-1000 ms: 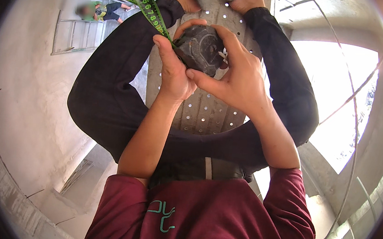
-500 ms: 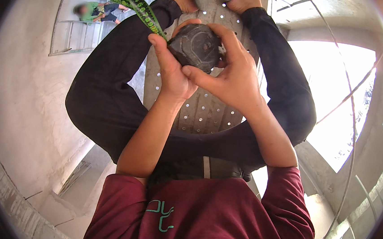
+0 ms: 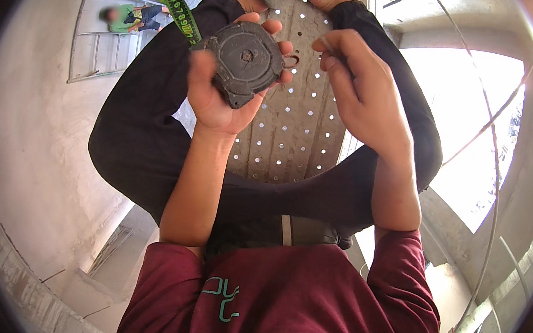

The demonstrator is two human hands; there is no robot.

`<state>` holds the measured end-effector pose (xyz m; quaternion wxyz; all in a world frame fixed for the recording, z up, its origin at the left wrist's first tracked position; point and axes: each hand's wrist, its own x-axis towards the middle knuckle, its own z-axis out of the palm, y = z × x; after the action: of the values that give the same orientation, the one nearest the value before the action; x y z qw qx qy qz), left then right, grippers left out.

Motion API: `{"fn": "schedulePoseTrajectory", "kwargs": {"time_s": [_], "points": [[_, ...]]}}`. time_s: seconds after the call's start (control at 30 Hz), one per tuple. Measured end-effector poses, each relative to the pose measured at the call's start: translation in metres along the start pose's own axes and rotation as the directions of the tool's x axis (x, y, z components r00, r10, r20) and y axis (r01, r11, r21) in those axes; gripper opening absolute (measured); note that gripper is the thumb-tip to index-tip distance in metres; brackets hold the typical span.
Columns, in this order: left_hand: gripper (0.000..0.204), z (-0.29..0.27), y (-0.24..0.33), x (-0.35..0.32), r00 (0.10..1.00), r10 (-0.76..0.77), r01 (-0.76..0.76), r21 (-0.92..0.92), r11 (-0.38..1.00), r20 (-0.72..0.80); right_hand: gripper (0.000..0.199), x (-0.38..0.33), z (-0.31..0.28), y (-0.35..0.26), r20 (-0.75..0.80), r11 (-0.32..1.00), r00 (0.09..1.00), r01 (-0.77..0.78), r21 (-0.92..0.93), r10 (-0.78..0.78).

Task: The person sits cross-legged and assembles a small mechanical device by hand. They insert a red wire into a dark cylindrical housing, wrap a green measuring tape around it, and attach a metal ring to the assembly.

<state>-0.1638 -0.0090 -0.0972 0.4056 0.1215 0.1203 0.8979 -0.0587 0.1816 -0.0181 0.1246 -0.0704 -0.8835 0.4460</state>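
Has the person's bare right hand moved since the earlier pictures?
Yes: the right hand moved rightward, relative to the perforated grey plank, off the black tape measure case.

Left hand (image 3: 219, 114) cradles tape measure (image 3: 247, 57) — right hand (image 3: 372, 96) apart

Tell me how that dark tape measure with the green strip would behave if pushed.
Its thin green-and-black tape strip would probably flex, as the far end curves over. The chunky dark case looks rigid and, with its angular outline and flat face, seems unlikely to roll.
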Motion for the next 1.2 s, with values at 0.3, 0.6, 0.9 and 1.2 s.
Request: {"fn": "schedulePoseTrajectory", "kwargs": {"time_s": [0.3, 0.6, 0.9, 1.2], "points": [[0.074, 0.020, 0.004, -0.002, 0.992, 0.049, -0.014, 0.282, 0.959, -0.119, 0.011, -0.013, -0.019, -0.032, 0.147, 0.983, 0.987, -0.036, -0.180, 0.063], [0.073, 0.028, 0.003, -0.003, 0.996, 0.075, -0.042, 0.461, 0.886, -0.054, 0.007, -0.013, -0.020, -0.044, 0.164, 0.894, 0.984, 0.137, -0.427, -0.073], [0.068, 0.032, 0.000, -0.002, 0.989, 0.137, -0.103, 0.403, 0.909, -0.055, 0.006, -0.015, -0.019, -0.049, 0.159, 0.875, 0.983, 0.156, -0.458, -0.091], [0.067, 0.032, -0.003, -0.003, 0.987, 0.154, -0.113, 0.447, 0.887, -0.056, 0.008, -0.016, -0.016, -0.047, 0.157, 0.878, 0.982, 0.164, -0.450, -0.103]]}}
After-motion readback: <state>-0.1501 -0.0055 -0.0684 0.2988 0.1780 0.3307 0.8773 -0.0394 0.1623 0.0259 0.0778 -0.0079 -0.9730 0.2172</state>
